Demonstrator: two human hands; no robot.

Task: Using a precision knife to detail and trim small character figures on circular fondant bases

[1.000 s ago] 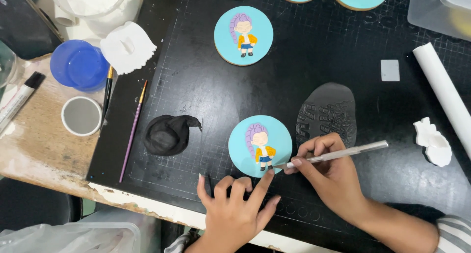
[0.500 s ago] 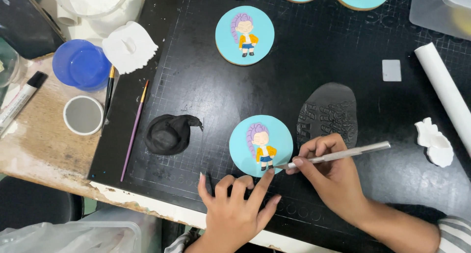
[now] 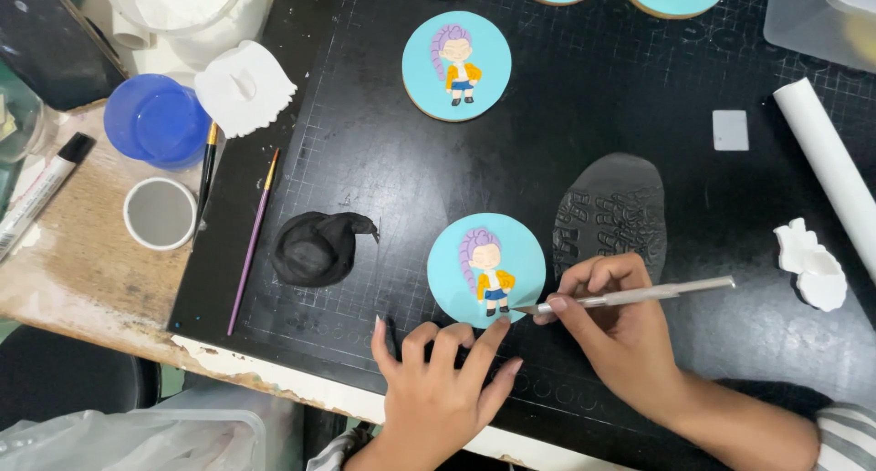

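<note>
A black gridded cutting mat (image 3: 584, 188) covers most of the surface, lying over a worn wooden top (image 3: 82, 270) at the left. On the mat's right edge rests a white roller (image 3: 826, 174); near the middle sits a clear textured sheet (image 3: 610, 214), and to its left a lump of black fondant (image 3: 315, 249). A blue lidded tub (image 3: 157, 121) and a small white cup (image 3: 161, 214) stand on the wood, with a thin purple-handled brush (image 3: 253, 243) along the mat's left side.

The round blue cookie (image 3: 486, 270) with a small purple-haired figure lies near the front edge of the mat, directly ahead of both hands; a finished-looking twin (image 3: 456, 66) lies further back.

The step in hand appears to be fine detail work at the figure's feet. The right hand (image 3: 620, 329) is closed in a pen grip on a slim silver blade tool (image 3: 630, 297), whose tip meets the cookie's lower right rim, just beside the figure's legs. The left hand (image 3: 438, 389) holds nothing: its fingers are spread flat on the mat, with the index fingertip pressed against the cookie's lower edge to brace it.

Judging by this, the next stroke calls for a very light, short movement of the tip, with the left hand keeping the cookie from turning; too much pressure could gouge the blue icing or nick the figure's shoes.
</note>
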